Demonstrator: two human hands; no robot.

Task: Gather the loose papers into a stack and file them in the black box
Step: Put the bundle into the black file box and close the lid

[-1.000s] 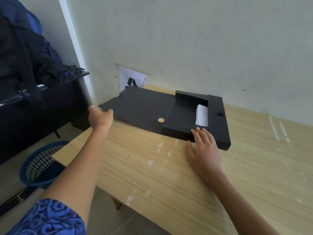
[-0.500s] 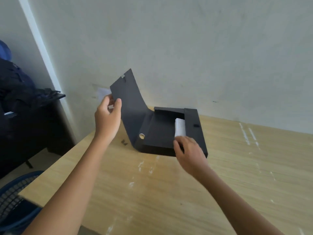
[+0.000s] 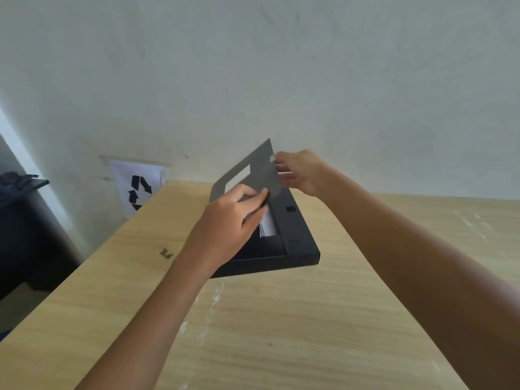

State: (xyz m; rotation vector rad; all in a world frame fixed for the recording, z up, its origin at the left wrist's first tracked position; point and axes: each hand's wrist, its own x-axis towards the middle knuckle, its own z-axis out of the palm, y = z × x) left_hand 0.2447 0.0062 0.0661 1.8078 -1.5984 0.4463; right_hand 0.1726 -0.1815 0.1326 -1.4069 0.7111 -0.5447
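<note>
Lid flap [image 3: 250, 170]: swung up and over the black box [image 3: 295, 243], where half a second ago it leaned left, only half raised.
Left hand [image 3: 228, 220]: grip pinching the flap's near edge.
Right hand [image 3: 301, 171]: moved from the box front; grip pinches the flap's far edge.
Papers [image 3: 267, 225]: stacked inside the box, mid-tabletop [image 3: 281, 319].
Meaning: filing looks done; closing remains.

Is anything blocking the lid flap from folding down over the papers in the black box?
Nothing visible. The lid flap, gripped by the left hand and right hand, is raised over the black box; the papers lie flat inside.
</note>
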